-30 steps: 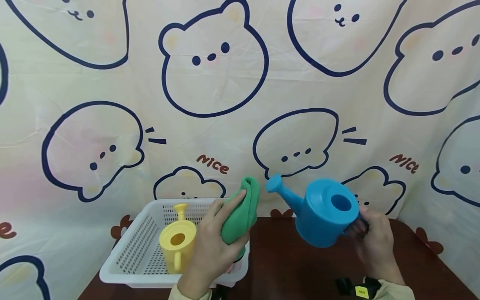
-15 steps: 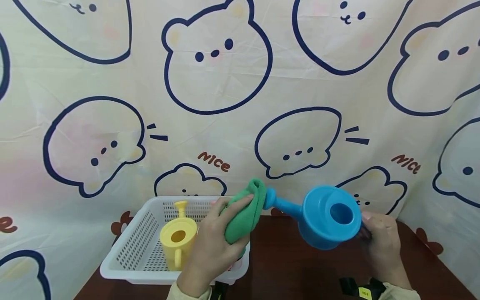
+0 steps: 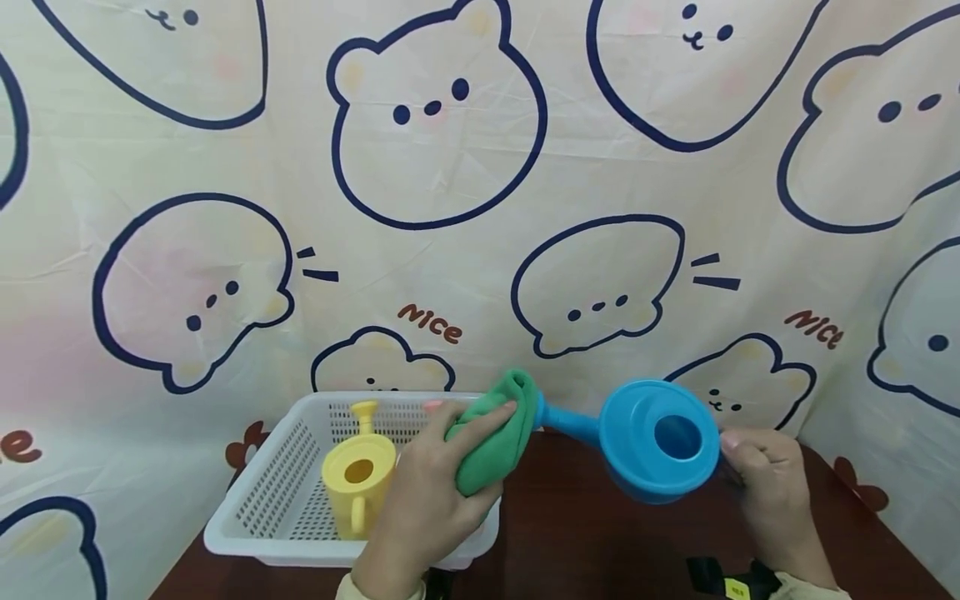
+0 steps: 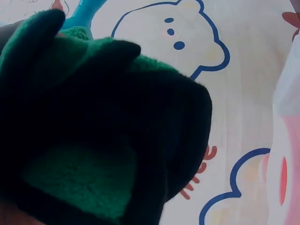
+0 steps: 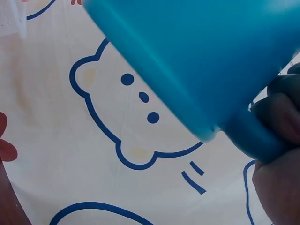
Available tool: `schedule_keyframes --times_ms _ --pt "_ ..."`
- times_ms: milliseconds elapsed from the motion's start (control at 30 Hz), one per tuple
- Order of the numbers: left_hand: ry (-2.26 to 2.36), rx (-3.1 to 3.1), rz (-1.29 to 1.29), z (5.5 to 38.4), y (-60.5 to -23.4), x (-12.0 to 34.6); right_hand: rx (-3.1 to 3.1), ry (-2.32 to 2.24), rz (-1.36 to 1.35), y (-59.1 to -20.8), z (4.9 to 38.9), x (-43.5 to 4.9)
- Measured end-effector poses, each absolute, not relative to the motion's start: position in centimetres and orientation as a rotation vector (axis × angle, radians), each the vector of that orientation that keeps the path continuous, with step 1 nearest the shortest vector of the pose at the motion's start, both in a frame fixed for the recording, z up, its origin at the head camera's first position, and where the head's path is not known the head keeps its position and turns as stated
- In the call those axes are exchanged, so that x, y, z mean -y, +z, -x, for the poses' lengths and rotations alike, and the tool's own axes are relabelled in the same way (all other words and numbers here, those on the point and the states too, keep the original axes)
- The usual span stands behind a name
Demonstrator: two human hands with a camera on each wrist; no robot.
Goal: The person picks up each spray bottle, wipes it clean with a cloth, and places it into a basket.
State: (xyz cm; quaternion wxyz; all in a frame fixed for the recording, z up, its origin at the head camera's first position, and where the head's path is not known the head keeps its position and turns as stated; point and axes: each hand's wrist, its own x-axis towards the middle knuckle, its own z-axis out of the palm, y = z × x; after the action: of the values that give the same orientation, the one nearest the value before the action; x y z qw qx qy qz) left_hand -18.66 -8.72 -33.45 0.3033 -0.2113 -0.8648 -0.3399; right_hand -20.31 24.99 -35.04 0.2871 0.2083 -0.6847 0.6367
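A blue toy watering can point(image 3: 652, 450) hangs above the table, tilted so its top opening faces the head camera. My right hand point(image 3: 772, 483) grips its handle, which shows as a curved blue bar in the right wrist view. A folded green cloth point(image 3: 495, 450) is held in my left hand point(image 3: 435, 492), fingers curled over it. The cloth touches the end of the can's spout and hides the spout head. In the left wrist view the dark fingers wrap the fuzzy cloth point(image 4: 84, 183), and part of the blue spout point(image 4: 84, 14) shows above.
A white perforated basket point(image 3: 262, 492) stands on the left of the dark brown table point(image 3: 570, 533). Inside it sits a yellow watering can point(image 3: 356, 475). My left forearm covers the basket's right part. A cloth printed with bear outlines point(image 3: 435, 158) hangs behind the table.
The blue watering can has tipped, and its spout has come left against the green cloth. My right hand has shifted slightly right and down; the left hand has moved a little right with the cloth.
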Motion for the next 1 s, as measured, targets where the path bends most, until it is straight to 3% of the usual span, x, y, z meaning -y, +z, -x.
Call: schedule_keyframes --times_ms 433,1000 --pt "-0.794 2.230 0.554 18.6 -33.9 8.3 1.852 1.646 -0.529 -34.6 19.1 -25.2" --pt "-0.793 2.257 0.509 18.8 -34.0 8.5 1.826 1.611 -0.837 -34.0 18.8 -25.6"
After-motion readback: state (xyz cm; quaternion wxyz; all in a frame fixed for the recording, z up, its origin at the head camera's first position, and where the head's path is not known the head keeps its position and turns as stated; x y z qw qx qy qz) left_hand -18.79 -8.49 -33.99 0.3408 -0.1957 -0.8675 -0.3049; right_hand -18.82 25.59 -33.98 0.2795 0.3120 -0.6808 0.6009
